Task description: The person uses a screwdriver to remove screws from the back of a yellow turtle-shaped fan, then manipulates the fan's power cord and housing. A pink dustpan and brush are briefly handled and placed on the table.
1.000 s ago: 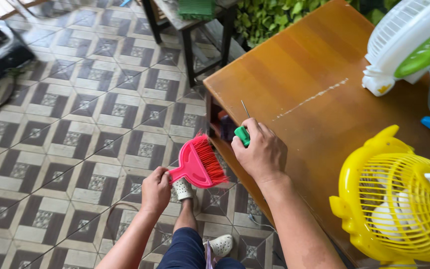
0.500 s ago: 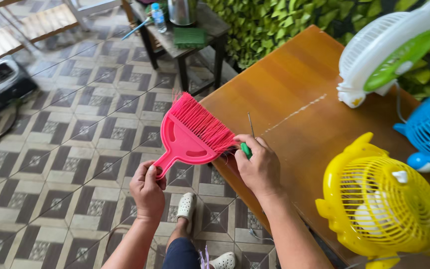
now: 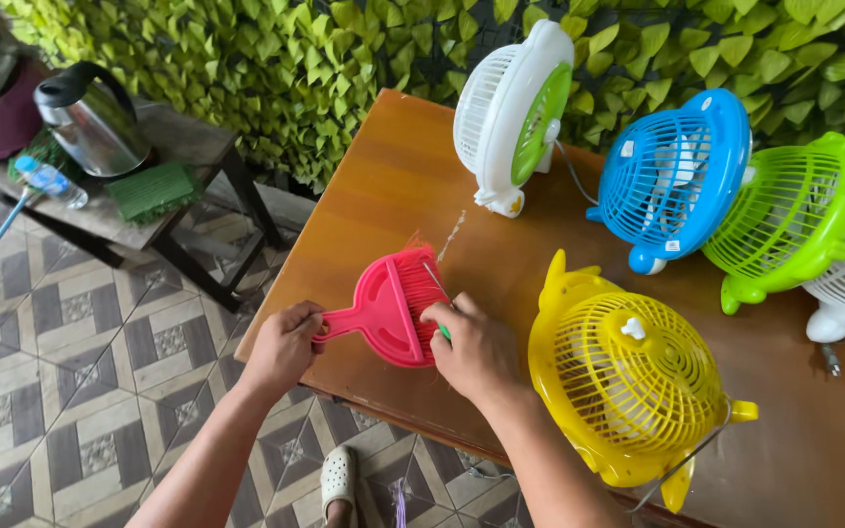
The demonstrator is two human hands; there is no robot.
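Note:
My left hand (image 3: 284, 344) grips the handle of a small red hand brush (image 3: 393, 305), which lies flat on the brown wooden table (image 3: 393, 186) near its front edge. My right hand (image 3: 473, 348) rests beside the brush's bristles, closed on a thin tool with a green handle (image 3: 443, 332) and a metal tip pointing up and left. A yellow animal-shaped table fan (image 3: 628, 376) lies on its back just right of my right hand.
Further back on the table stand a white fan with a green hub (image 3: 515, 112), a blue fan (image 3: 682, 176) and a green fan (image 3: 794, 215). A side table (image 3: 163, 210) at the left holds a metal kettle (image 3: 90, 117) and a water bottle (image 3: 48, 181). A leafy wall backs the table.
My left hand has brought the red brush from over the tiled floor up onto the table. My view has lifted from the floor to the tabletop and the fans.

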